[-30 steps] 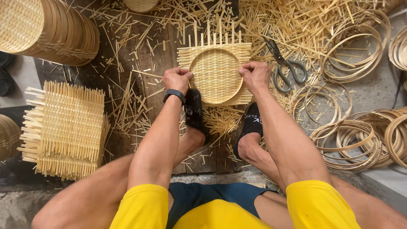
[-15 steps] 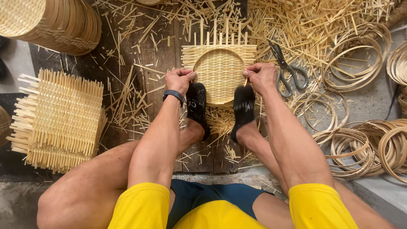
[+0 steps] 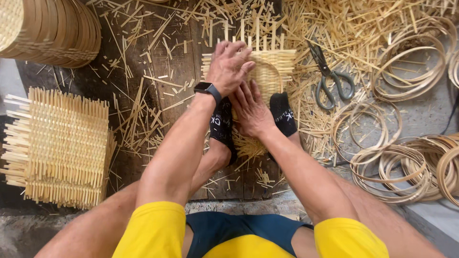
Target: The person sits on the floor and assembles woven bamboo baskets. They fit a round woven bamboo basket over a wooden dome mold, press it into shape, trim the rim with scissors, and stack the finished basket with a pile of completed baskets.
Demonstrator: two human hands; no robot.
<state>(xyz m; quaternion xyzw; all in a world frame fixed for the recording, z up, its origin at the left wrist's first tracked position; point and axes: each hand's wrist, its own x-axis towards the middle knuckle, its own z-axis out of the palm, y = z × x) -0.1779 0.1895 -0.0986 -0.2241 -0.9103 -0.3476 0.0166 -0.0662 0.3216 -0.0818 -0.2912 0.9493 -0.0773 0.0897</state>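
Scissors (image 3: 329, 76) and hoops (image 3: 401, 167) lie right, mats (image 3: 62, 143) left. Both hands, left (image 3: 229, 67) over right (image 3: 251, 112), press flat, grip wide, on the basket (image 3: 277, 71).

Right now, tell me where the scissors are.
In the head view the scissors lie on the floor among bamboo offcuts, to the right of the woven mat under both hands and just left of the bamboo hoops.
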